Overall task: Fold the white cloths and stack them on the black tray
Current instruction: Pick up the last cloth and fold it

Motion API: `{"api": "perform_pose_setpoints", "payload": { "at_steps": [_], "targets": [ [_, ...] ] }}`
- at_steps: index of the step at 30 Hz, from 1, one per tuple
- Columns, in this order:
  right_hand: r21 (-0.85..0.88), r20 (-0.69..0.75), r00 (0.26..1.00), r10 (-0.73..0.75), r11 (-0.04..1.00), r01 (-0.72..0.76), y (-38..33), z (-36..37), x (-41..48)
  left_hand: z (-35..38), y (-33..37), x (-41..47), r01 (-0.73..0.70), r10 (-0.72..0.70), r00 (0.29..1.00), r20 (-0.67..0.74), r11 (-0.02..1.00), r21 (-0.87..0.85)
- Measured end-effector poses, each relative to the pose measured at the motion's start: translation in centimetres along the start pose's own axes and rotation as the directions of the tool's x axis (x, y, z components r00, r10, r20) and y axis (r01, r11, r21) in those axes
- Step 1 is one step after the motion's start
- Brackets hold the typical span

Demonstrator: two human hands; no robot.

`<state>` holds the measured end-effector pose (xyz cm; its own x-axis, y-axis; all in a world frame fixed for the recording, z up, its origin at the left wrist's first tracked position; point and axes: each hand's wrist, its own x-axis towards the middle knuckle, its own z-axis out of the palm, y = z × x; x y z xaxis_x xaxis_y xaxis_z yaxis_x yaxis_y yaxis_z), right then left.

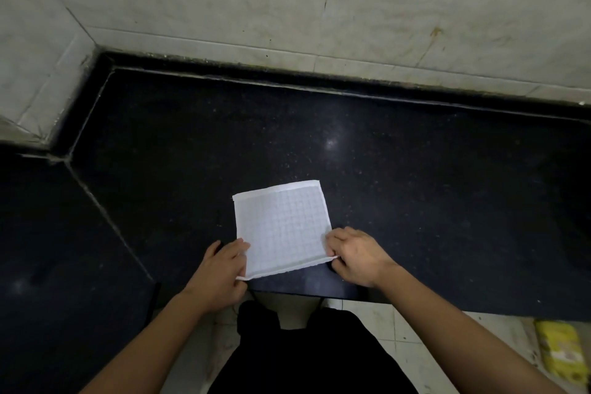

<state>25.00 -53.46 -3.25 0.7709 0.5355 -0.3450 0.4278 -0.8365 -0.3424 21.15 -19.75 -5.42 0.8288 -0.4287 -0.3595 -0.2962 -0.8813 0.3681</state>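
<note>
- Cloth (281, 227) (white, with a faint grid weave) lies flat on the black table (415, 169), close to its near edge.
- Our left hand (220, 275) pinches the cloth's near left corner, fingers curled over the hem.
- Our right hand (355, 257) pinches the near right corner in the same way.
- We see a yellow packet (559, 352) on the tiled floor (415, 336), low on the right, well apart from the cloth.

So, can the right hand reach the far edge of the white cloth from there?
Probably yes. The right hand pinches the white cloth at its near corner, and nothing stands between it and the far edge.
</note>
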Motion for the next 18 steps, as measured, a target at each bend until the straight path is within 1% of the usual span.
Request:
{"api": "perform_pose_setpoints", "payload": {
  "at_steps": [5,7,8,10,12,14,18],
  "targets": [
    [0.040,0.037,0.999,0.016,0.999,-0.018,0.7,-0.4,0.6,-2.0,0.4,0.6,0.082,-0.066,0.987,0.145,0.991,-0.107],
    [0.111,0.049,0.997,0.054,0.992,-0.059,1.1,-0.8,0.9,-2.9,0.3,0.9,0.094,-0.058,0.984,0.167,0.973,-0.212],
    [0.181,0.055,0.994,0.098,0.978,-0.107,1.3,-1.1,1.0,-3.4,0.1,1.1,0.102,-0.062,0.986,0.152,0.957,-0.272],
    [0.378,0.064,0.972,0.224,0.897,-0.232,1.9,-1.6,1.5,-4.1,-0.1,1.5,0.155,-0.139,0.988,0.070,0.898,-0.412],
    [0.554,0.063,0.936,0.345,0.768,-0.321,2.5,-2.0,2.4,-4.6,-0.4,2.3,0.253,-0.296,0.955,0.003,0.811,-0.527],
    [0.668,0.058,0.902,0.429,0.654,-0.354,2.9,-2.2,3.7,-4.7,-0.9,3.5,0.331,-0.434,0.900,-0.032,0.729,-0.599],
    [0.808,0.068,0.853,0.517,0.473,-0.351,3.0,-2.7,6.3,-5.0,-1.4,5.8,0.378,-0.595,0.803,-0.017,0.531,-0.758]
  ]
}}
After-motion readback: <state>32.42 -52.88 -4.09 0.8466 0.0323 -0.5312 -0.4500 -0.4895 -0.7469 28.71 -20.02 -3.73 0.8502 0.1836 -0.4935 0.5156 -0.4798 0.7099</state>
